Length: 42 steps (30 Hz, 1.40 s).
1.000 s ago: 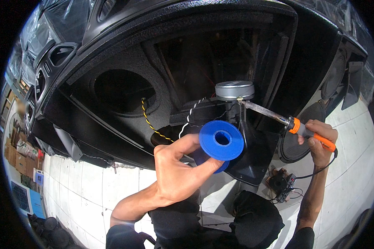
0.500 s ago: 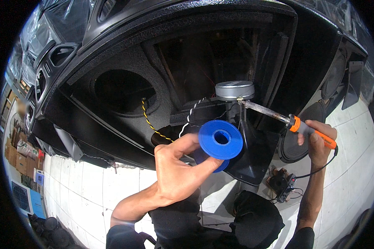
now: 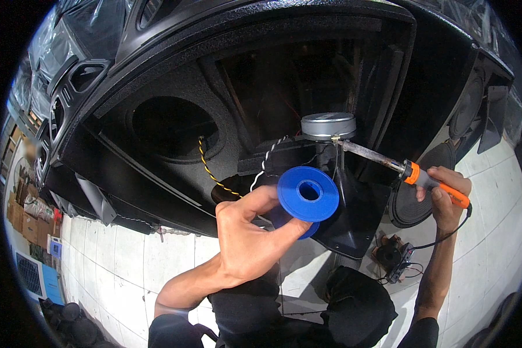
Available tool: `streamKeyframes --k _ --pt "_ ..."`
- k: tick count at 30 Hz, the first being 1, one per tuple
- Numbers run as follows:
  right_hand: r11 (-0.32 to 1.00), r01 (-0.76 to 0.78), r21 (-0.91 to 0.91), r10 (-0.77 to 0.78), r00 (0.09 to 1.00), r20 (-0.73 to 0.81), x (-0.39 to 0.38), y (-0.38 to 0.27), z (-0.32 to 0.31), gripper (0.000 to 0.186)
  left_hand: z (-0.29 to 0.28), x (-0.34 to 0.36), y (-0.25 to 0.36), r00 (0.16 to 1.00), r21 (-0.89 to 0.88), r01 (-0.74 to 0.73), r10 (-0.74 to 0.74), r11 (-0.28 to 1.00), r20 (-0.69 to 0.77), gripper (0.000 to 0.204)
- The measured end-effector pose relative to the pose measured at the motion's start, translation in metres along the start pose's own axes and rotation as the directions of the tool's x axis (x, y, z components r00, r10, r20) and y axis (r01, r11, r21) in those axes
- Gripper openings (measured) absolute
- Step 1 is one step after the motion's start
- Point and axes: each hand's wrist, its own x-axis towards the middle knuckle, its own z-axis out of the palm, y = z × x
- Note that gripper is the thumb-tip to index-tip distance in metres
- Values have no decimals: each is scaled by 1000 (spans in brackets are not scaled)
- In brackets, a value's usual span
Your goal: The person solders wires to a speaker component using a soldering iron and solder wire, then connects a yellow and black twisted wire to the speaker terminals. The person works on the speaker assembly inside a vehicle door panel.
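Note:
My left hand [image 3: 249,232] is closed round a blue solder spool [image 3: 326,203], its round flange and centre hole facing up. In my right hand [image 3: 446,200] is a soldering iron [image 3: 414,174] with an orange and grey handle. The iron's tip touches a small terminal [image 3: 336,139] on the edge of a silver round speaker driver [image 3: 329,125]. That driver sits on the narrow end of a black horn [image 3: 345,223]. A thin strand of solder [image 3: 334,165] seems to run from the terminal down toward the spool.
A large black speaker cabinet [image 3: 174,75] with a round cutout spans the far side. Yellow-black twisted wire [image 3: 206,168] and white-black twisted wire [image 3: 264,159] hang from it. A power strip [image 3: 397,268] lies on the tiled floor [image 3: 185,258]. Boxes [image 3: 32,223] stand at the left.
Almost nothing differs. The driver and the iron's tip have shifted very slightly to the right; both hands keep their hold.

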Motion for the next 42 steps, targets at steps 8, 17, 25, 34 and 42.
streamKeyframes --k 8,17,25,34,42 --pt "999 -38 -13 38 998 -58 -2 -3 7 36 -5 -5 -3 997 -7 -75 75 997 15 40" --pt "996 -86 -29 84 994 -73 -8 3 2 40 -6 -5 -3 998 -9 -56 57 998 24 40" --pt "995 -97 -38 94 993 -66 -7 -1 3 40 -7 -5 -4 997 3 -73 72 997 28 41" --pt "997 -64 -42 61 996 -72 -8 0 6 36 -20 -6 -2 981 -38 -144 148 989 126 51" --pt "999 -44 31 46 998 -51 -4 -7 11 32 -31 -6 -13 810 -158 -341 375 927 451 69"
